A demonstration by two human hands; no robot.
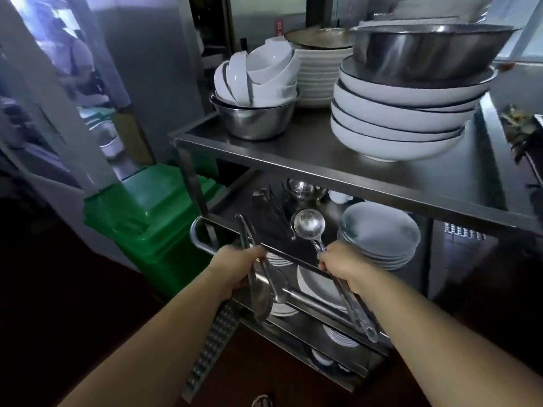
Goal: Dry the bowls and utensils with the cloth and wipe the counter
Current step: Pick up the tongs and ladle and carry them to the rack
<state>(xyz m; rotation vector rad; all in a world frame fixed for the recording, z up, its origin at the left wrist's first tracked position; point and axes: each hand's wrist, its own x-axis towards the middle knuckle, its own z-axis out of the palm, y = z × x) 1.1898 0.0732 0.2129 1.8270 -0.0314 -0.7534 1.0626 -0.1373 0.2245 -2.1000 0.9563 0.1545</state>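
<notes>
**Around the steel cart**

On the cart's top shelf (293,148): small bowls (258,74) in a metal basin (252,118) at left, stacked wide bowls (405,113) at right. Plates (382,233) on its middle shelf. A bin (152,218) stands left of it.

Two steel bowls (429,51), one ladle (310,223), one green bin (152,218)

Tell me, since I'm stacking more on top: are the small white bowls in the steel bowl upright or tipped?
Tipped. The small white bowls lean on their sides in the steel bowl, rims facing sideways rather than up.
</notes>
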